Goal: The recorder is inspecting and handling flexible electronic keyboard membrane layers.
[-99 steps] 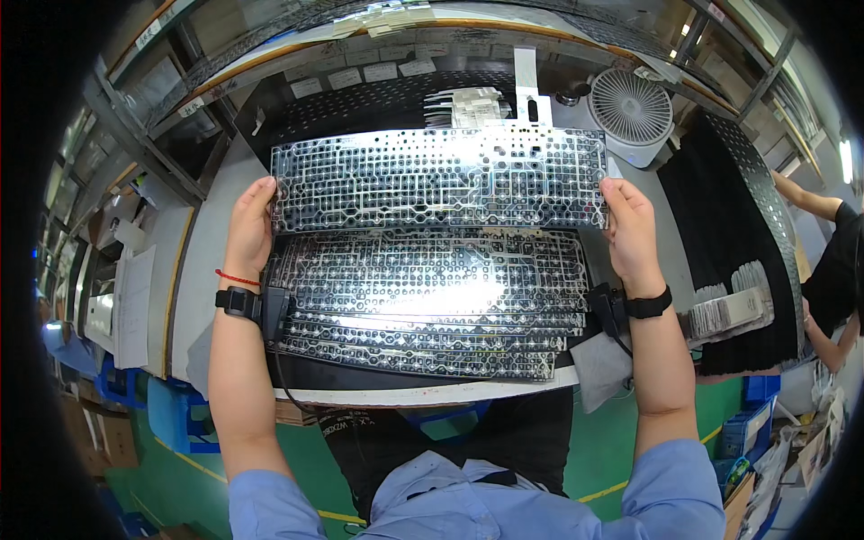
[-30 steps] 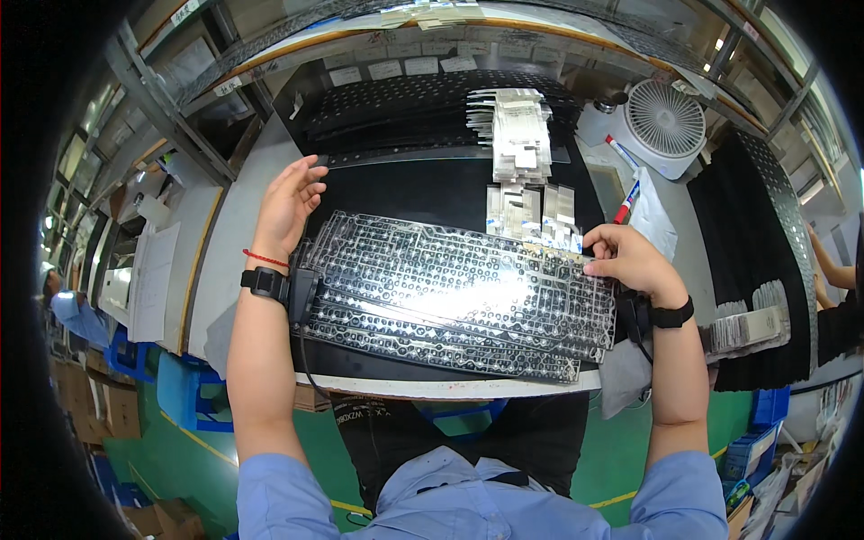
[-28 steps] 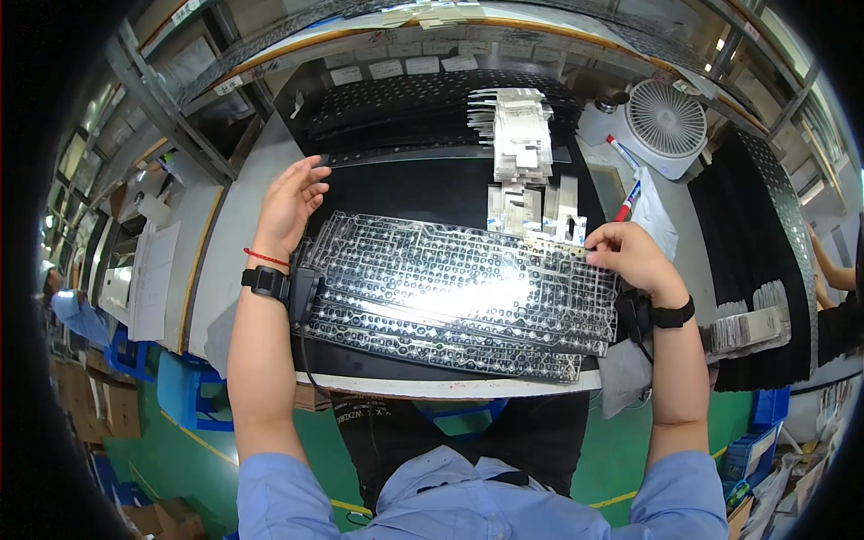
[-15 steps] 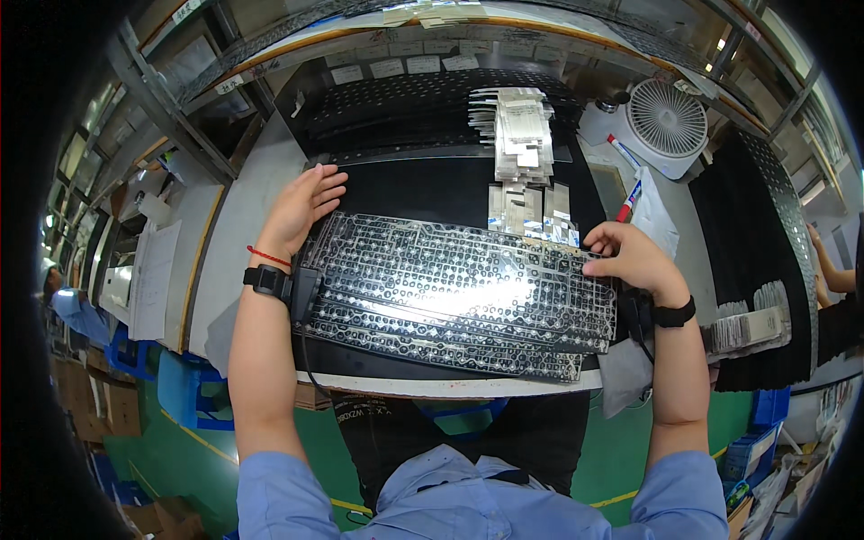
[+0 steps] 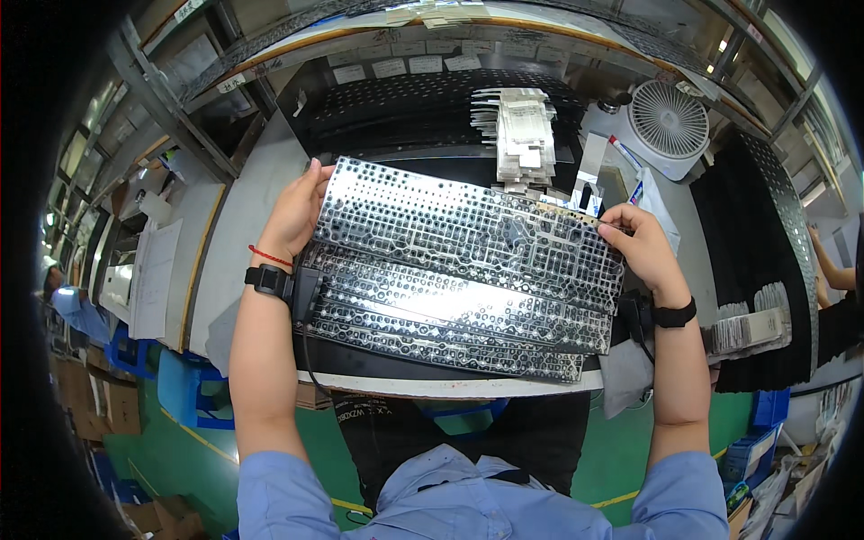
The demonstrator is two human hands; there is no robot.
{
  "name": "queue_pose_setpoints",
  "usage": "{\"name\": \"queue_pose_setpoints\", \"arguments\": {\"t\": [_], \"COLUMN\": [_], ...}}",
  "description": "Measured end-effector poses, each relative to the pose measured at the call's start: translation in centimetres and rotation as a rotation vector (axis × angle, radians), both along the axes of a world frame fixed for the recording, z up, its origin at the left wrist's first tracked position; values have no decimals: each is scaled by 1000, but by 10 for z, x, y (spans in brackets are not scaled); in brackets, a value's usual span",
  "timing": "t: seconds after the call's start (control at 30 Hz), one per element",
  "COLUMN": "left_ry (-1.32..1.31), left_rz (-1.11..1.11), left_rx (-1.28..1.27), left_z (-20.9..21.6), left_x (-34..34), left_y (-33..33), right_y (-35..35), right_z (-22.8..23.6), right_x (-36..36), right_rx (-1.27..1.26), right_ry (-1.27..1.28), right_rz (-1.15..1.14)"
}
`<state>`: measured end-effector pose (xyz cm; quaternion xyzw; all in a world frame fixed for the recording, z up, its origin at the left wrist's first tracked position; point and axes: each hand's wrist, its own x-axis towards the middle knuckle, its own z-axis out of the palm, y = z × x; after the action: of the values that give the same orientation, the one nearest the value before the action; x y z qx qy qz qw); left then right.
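Observation:
A wide, glossy keyboard membrane sheet (image 5: pixel 423 211) with rows of dark dots and silvery traces is tilted up off a stack of similar membrane sheets (image 5: pixel 387 337). My left hand (image 5: pixel 297 218) grips its upper left edge, the fingers partly hidden behind it. Thumb and forefinger of my right hand (image 5: pixel 639 247) pinch the sheet's upper right corner. Beneath, the stacked sheets lie fanned out on the black work surface, close to the table's front edge. Just beyond the raised sheet sits a pile of white strip-like pieces (image 5: pixel 525 135), its near end covered by the sheet.
A white fan (image 5: pixel 668 117) stands at the back right, beside a red-capped marker (image 5: pixel 623 149) and a white plastic bag (image 5: pixel 660 211). More pale pieces (image 5: pixel 751 331) lie on black sheets at right. Above the back runs a shelf (image 5: pixel 360 45). Another person's arm (image 5: pixel 837 270) shows far right.
The top membrane sheet has risen off the stack and shifted away from me, now covering the near pale strips. My left hand has closed on its edge; my right hand has moved slightly farther away.

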<state>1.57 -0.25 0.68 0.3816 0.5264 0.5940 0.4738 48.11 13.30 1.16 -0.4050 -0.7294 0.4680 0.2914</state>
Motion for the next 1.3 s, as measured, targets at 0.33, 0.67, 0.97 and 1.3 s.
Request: {"name": "queue_pose_setpoints", "arguments": {"t": [0.33, 0.67, 0.97, 1.3], "left_ry": [-20, 33, -12, 15], "left_rz": [-15, 9, 171, 182], "left_rx": [40, 55, 163, 169], "left_z": [0, -6, -5, -5], "left_x": [0, -5, -14, -13], "left_y": [-1, 1, 3, 4], "right_y": [1, 3, 2, -2], "right_z": [-1, -3, 6, 9], "right_x": [0, 2, 0, -1], "right_rx": [-30, 41, -49, -51], "right_ry": [-5, 85, 372, 447], "right_rz": [-19, -82, -212, -204]}}
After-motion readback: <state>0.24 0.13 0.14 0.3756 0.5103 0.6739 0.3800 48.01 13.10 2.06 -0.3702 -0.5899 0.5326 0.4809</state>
